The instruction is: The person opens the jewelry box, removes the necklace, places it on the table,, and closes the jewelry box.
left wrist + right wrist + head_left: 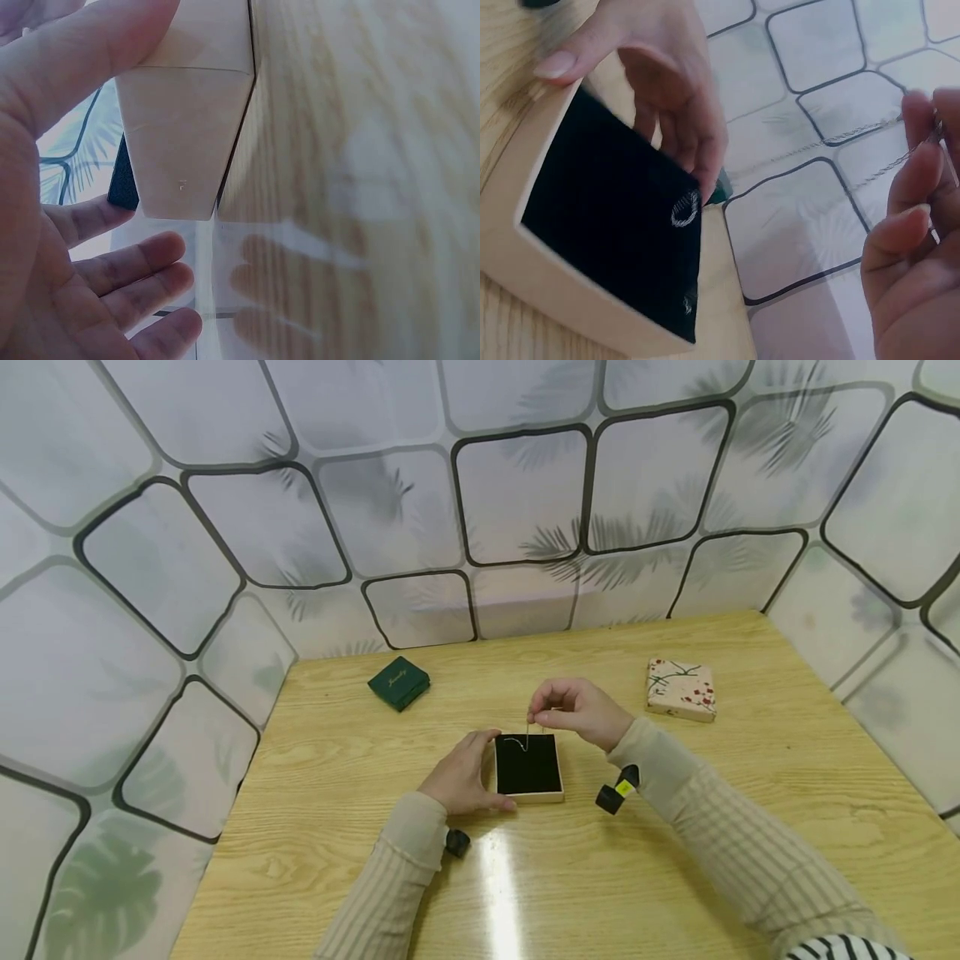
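My right hand (579, 710) pinches a thin silver chain necklace (527, 737) between thumb and fingertips, just above the far side of a small jewelry box (534, 799). Two strands of the chain hang from the fingertips; part of it lies on the black pad (528, 770) inside the box. On the pad in the right wrist view, a small curl of chain (684, 211) shows near the edge. The left hand (461, 777) holds the box from its left side, thumb at the near edge and index finger at the far corner, the other fingers extended.
A dark green jewelry box (399, 683) with gold lettering sits at the back left of the wooden table (315, 827). At the back right is a cream box (681, 690) with a floral pattern. Patterned curtains (405, 510) surround the table's back and sides.
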The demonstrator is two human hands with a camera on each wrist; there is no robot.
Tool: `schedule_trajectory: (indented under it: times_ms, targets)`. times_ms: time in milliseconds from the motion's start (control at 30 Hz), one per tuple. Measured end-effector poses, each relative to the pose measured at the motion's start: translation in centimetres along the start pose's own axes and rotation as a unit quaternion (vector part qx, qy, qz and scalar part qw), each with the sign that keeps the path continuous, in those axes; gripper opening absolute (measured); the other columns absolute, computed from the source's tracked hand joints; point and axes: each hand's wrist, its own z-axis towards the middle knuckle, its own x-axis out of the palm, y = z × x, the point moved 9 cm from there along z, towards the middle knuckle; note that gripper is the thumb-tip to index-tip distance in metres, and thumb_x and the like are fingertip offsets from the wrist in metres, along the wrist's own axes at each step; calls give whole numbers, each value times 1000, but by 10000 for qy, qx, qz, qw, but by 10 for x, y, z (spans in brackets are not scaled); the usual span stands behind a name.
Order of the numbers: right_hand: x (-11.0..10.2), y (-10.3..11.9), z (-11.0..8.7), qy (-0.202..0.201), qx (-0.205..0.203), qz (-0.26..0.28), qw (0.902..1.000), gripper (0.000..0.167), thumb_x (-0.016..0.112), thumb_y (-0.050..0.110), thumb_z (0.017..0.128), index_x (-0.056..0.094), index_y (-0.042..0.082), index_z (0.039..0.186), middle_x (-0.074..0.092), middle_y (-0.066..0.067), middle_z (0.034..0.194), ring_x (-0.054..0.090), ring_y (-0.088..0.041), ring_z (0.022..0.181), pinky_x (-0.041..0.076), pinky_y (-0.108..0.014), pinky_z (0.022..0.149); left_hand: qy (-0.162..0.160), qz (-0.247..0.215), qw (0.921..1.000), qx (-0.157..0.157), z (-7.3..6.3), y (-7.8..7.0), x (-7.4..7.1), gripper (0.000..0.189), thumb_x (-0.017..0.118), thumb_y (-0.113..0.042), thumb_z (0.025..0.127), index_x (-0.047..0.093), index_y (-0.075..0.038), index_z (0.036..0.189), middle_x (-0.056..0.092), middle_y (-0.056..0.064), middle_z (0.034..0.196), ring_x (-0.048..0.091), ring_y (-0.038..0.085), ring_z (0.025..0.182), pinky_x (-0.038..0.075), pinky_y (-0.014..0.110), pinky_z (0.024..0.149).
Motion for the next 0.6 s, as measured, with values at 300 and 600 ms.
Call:
schedule_trajectory:
  times_ms: [300,600]
  targets:
    - [4,-22,8,-84,405,-2068,9775,7,63,9,94,68,12,96,67,-11,90,58,-16,74,47,-27,60,-32,12,10000,17,0,0,-1,111,84,-56,64,28,-12,149,39,6,145,41,22,131,38,38,106]
    - [19,-31,17,274,311,-3477,9367,10,61,7,94,69,12,93,69,2,89,57,-8,74,49,-28,64,-16,43,10000,85,-1,-1,-1,111,83,-57,65,27,-12,150,39,6,145,42,23,130,40,39,105]
